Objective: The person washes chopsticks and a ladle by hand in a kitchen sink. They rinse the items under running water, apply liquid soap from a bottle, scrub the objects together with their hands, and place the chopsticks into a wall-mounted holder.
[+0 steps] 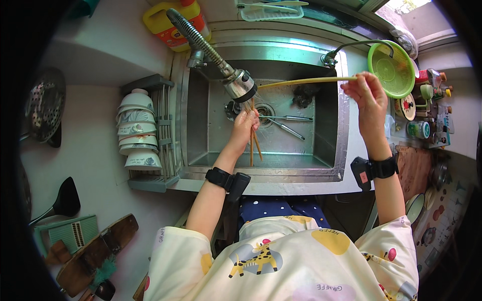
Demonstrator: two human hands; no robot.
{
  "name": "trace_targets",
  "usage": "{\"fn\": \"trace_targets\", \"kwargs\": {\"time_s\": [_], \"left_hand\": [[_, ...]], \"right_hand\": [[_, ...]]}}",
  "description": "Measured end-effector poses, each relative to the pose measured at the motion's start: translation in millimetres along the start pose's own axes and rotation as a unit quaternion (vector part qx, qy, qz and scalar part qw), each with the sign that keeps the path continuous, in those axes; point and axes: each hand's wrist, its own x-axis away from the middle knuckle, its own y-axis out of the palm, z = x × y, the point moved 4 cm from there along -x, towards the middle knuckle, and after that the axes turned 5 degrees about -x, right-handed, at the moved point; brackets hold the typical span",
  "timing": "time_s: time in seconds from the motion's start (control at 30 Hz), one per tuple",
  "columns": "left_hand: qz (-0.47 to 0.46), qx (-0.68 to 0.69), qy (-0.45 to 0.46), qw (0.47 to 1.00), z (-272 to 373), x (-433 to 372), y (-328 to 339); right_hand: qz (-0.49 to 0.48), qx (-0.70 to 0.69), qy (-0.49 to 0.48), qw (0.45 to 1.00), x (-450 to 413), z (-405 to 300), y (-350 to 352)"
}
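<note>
My left hand (pixel 245 126) is closed around a couple of brown chopsticks (pixel 252 152), under the metal faucet head (pixel 241 86), where water appears to run over the fingers. My right hand (pixel 367 90), raised at the sink's right rim, pinches the end of a long yellowish stick (pixel 308 80), probably a chopstick. Its other end reaches left to beside the faucet head. Below lie metal utensils (pixel 288 129) with slim handles, their left ends near the drain (pixel 266 110) and partly hidden by my left hand. A dark scouring pad (pixel 304 96) rests near the basin's right wall.
A rack (pixel 165 131) with stacked bowls (pixel 138 129) stands left of the steel sink (pixel 260 175). Behind it is a yellow jug (pixel 179 26). On the right are a thin curved tap (pixel 329 59), a green colander (pixel 391 69), jars (pixel 418 129) and a wooden board (pixel 413 165).
</note>
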Motion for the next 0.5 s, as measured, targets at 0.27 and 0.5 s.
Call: {"fn": "trace_targets", "kwargs": {"time_s": [0.27, 0.5], "left_hand": [[0.027, 0.293, -0.023, 0.956, -1.4, 0.1, 3.8], [0.049, 0.420, 0.029, 0.906, -22.1, 6.4, -27.2]], "right_hand": [[-0.065, 0.001, 0.198, 0.978, 86.4, 99.5, 23.2], [-0.323, 0.181, 0.270, 0.889, 92.8, 148.9, 43.5]]}}
